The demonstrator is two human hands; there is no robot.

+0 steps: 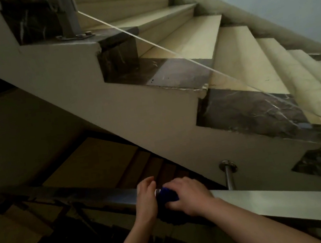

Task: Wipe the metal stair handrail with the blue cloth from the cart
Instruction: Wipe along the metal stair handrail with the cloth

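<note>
The flat metal handrail (281,197) runs from the lower right across to the left, low in the head view. A blue cloth (167,196) lies bunched on top of it near the middle. My right hand (189,197) presses down on the cloth with fingers curled over it. My left hand (146,198) grips the rail just left of the cloth, fingers wrapped over the top edge and touching the cloth's side. Part of the cloth hangs dark below the rail, under my hands.
A round metal post (228,175) fixes the rail to the stair's side wall (135,125). Beige steps with dark marble ends (254,111) climb to the upper left behind a glass panel edge (143,40). Below, darker stairs (89,169) descend.
</note>
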